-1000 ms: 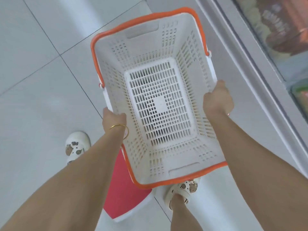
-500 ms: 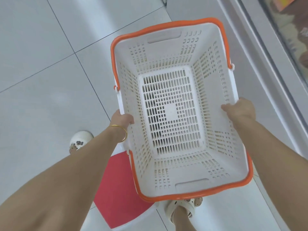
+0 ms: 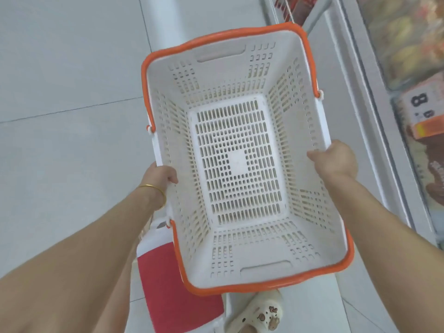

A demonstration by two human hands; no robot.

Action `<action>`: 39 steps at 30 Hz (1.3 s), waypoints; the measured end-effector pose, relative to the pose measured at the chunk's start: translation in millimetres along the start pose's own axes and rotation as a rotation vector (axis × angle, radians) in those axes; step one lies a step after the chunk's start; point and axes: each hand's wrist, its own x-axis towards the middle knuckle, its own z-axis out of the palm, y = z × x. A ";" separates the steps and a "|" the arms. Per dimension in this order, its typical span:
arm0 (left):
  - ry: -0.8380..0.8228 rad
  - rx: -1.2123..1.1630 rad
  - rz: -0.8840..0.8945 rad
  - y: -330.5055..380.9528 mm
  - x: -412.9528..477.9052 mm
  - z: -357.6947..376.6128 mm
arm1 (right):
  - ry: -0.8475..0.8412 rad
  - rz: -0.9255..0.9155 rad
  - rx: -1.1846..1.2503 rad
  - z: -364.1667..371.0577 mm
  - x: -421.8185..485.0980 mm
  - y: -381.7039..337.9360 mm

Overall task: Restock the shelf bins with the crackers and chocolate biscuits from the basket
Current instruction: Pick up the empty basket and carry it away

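The white plastic basket [image 3: 216, 75] is held in the air above the tiled floor [image 3: 60, 68], between the two hands, with its open side facing up to the camera. The left hand [image 3: 159, 176] grips the left long rim. Its thumb is hooked over the rim to the inside wall, and its other fingers go under the outer side, where I cannot see them. The right hand [image 3: 336, 159] grips the opposite long rim in the same way, with the thumb tip on the inner wall and the fingers hidden behind the back of the hand.

There is one basket, and it has two orange handles [image 3: 264, 286], both folded down along the rim. The slotted bottom shows over its whole surface.

Both forearms are bare and stretched forward and down, one from each lower corner of the view. The left wrist carries one thin gold bangle [image 3: 156, 193].

Below the basket lies one red and white object [image 3: 168, 284], which I cannot identify, and beside it one cream clog [image 3: 259, 316] with small charms. At the right stands a display case [image 3: 355, 80] with blurred packages and a price card [image 3: 422, 104] showing an 8.
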 end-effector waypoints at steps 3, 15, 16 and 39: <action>0.046 -0.149 -0.037 21.6 -7.4 -51.5 | -0.016 -0.118 -0.081 -3.8 -13.2 -85.4; 0.281 -0.664 -0.137 69.5 -22.3 -327.5 | -0.151 -0.640 -0.394 97.4 -160.2 -440.7; 0.304 -0.699 -0.129 69.3 -23.2 -353.0 | -0.167 -0.682 -0.412 113.1 -179.0 -467.4; 0.881 -1.037 -0.643 -41.9 -78.3 -758.6 | -0.591 -1.533 -0.762 461.5 -616.0 -788.4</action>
